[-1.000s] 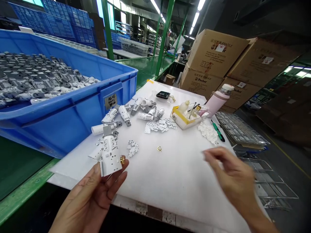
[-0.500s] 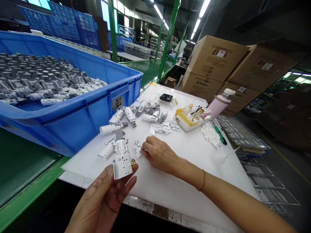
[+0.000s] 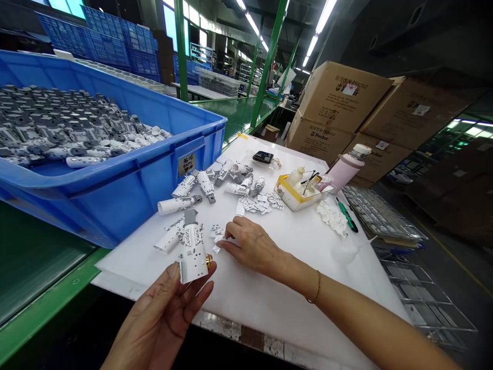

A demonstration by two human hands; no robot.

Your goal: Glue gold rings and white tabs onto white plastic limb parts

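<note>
White perforated sheet parts lie in loose groups across the front of a white work board (image 3: 269, 293), and one assembled piece is off the board, up in the person's grip. The left hand (image 3: 157, 324) cradles this white perforated part (image 3: 192, 252) palm up, fingers and thumb clenched around its lower end, so its lattice section and grey tab stand clear above the hand. A gold ring (image 3: 208, 261) sits at the part's side, close to the fingers. The part is held upright with a slight tilt, just above the board's near edge.

The right hand (image 3: 250, 245) rests low on the board, its fingertips (image 3: 231, 237) at a small cluster of small perforated pieces (image 3: 217, 232). Whether those fingers are pinching a piece or only touching it, I cannot tell. Keeping the fingertips flat and low suits pieces this thin, while the firm, open left-hand hold leaves the part's face in view.

Beyond the hands stand a blue plastic crate (image 3: 115, 205) full of grey and white parts (image 3: 57, 133), a yellow-edged tray (image 3: 292, 198), a pink bottle (image 3: 344, 169), a green utility knife (image 3: 346, 215), and stacked cardboard boxes (image 3: 339, 97).
</note>
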